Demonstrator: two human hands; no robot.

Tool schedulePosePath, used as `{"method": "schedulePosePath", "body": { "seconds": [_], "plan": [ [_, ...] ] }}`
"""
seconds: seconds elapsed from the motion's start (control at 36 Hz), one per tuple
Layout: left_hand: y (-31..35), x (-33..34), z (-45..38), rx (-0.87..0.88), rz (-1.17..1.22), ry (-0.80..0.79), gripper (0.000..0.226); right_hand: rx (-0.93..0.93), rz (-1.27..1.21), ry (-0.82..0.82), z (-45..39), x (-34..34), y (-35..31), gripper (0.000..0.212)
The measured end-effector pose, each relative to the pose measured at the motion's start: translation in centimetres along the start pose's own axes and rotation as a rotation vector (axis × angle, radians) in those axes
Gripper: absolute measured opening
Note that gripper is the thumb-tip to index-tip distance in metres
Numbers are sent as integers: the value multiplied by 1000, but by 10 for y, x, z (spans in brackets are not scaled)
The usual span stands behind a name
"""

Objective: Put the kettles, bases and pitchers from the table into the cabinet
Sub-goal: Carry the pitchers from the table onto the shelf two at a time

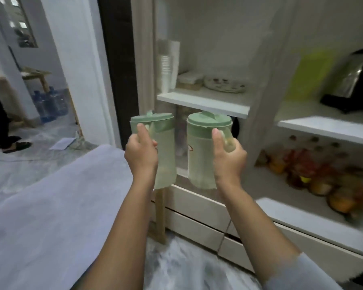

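Two translucent green lidded plastic pitchers, left [165,151] and right [203,151], gripped by left hand [140,153] and right hand [228,159], not yet shelved; steel kettle [352,80] already in white cabinet [203,101].

Two green lidded pitchers are up in front of the cabinet, the left pitcher [165,151] and the right pitcher [201,155], one in each of the two hands, the left hand [140,152] and the right hand [228,158]. One steel kettle [353,79] sits on one black base [342,102] on the right-hand shelf, and the left-hand shelf carries one stack of cups [166,73] and one patterned dish [224,83]. The jars on the lowest right shelf and the blue water bottles on the floor are too blurred to count.
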State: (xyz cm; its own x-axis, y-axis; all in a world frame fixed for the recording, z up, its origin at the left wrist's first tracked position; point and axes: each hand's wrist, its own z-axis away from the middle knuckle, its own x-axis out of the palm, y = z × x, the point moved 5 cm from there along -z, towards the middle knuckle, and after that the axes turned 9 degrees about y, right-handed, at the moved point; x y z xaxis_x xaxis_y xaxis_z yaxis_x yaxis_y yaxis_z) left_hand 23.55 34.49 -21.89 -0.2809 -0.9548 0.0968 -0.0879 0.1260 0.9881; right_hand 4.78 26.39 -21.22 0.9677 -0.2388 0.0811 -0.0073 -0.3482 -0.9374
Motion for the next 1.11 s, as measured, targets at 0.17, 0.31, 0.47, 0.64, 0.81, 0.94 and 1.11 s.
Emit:
{"method": "schedulePosePath", "body": {
  "seconds": [0.17,0.31,0.47,0.64,0.81,0.94,1.11],
  "plan": [
    [18,82,99,35,53,-205,43,-54,51,182,-50,-116,0,29],
    [35,136,171,71,122,-333,41,-96,63,300,-81,-199,-5,29],
    [53,185,228,85,144,-423,44,-149,79,439,-111,-266,-19,32],
    [70,232,274,102,224,-525,40,-188,68,571,-144,-313,-24,26],
    [74,296,292,56,309,-630,36,-260,38,664,-188,-339,-27,26],
    [83,354,299,85,348,-695,36,-321,14,723,-237,-348,-30,26],
    [98,424,298,124,394,-748,34,-371,-8,793,-297,-349,-28,26]
  ]
}}
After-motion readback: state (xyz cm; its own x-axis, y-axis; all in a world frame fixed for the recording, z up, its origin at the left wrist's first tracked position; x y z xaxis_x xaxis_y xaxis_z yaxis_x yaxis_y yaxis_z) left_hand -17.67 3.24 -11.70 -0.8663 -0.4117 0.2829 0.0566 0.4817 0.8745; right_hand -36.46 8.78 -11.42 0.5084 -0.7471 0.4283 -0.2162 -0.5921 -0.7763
